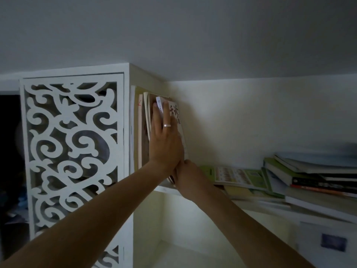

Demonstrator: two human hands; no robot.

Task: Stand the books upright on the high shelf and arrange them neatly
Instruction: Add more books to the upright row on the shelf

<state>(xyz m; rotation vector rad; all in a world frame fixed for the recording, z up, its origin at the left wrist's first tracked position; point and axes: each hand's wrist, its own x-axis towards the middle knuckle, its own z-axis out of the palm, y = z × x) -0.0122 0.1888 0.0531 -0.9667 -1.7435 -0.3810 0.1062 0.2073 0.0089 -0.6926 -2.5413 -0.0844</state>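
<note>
Several books (144, 128) stand upright at the shelf's (166, 189) nine o'clock end, against the white cabinet (126, 117). The left hand (166, 136) presses flat-fingered on the outermost cover; the right hand (183, 175) grips their lower edge. At three o'clock, a pile of books (309, 176) lies flat.

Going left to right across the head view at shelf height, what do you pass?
White fretwork cabinet door → upright books against the cabinet side → left hand flat on the outermost book cover → green-and-white booklet lying flat → slumped pile of flat books.
</note>
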